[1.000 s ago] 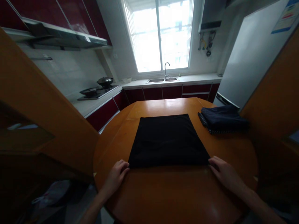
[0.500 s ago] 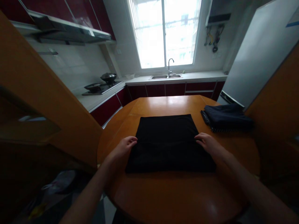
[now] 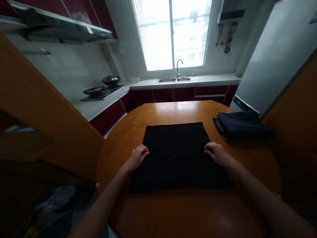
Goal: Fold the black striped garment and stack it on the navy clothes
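A black piece of cloth (image 3: 177,158), perhaps a folded garment, lies spread flat in a rough rectangle on the wooden table (image 3: 188,211). At its left edge, my left hand (image 3: 140,156) pinches the fabric between thumb and curled fingers. On the opposite side my right hand (image 3: 215,152) is closed on the right edge in a similar pinch. Both hands grip at about the same height, midway along the sides. The fingertips partly hide the edges they hold.
A stack of dark folded clothes (image 3: 244,125) sits on the table's right side. Beyond the table run a counter with a sink (image 3: 174,80) and a stove (image 3: 104,93) with two pans. A fridge (image 3: 274,56) stands at the right, a wooden partition (image 3: 49,109) at the left.
Both hands have shifted slightly inward and closed more firmly on the cloth's edges. The cloth's near edge sits a little lower in view, and the camera has moved slightly.
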`<state>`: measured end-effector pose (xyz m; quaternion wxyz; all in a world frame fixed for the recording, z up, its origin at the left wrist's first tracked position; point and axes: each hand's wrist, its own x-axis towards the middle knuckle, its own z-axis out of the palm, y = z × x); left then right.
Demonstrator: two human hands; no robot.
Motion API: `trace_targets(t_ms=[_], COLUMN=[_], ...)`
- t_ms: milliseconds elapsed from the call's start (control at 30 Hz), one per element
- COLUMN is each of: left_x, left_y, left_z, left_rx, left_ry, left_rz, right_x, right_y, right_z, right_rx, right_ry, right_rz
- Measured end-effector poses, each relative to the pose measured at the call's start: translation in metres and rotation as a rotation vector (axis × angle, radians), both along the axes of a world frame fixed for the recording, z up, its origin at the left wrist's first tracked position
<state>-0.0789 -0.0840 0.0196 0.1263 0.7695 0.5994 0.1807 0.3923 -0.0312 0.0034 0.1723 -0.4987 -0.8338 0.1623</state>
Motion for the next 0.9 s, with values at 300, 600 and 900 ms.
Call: trace_targets(t_ms=[300,600,900], left_x=[0.011,0.125,0.153], left_y=[0.015,-0.022,-0.034], left_z=[0.000,-0.004,-0.040], left_rx=[0.015,0.201,0.221], left_ry=[0.198,0.225,0.278], left_rz=[0.116,-0.189,-0.188], right_x=[-0.016,-0.104,-0.125], right_y=[0.026,-0.048,-0.067], right_z=[0.008,0.008,-0.025], right_rx=[0.039,0.291,0.136], right_ry=[-0.164,-0.092,-0.134], right_rz=[-0.093,-0.016,0.087])
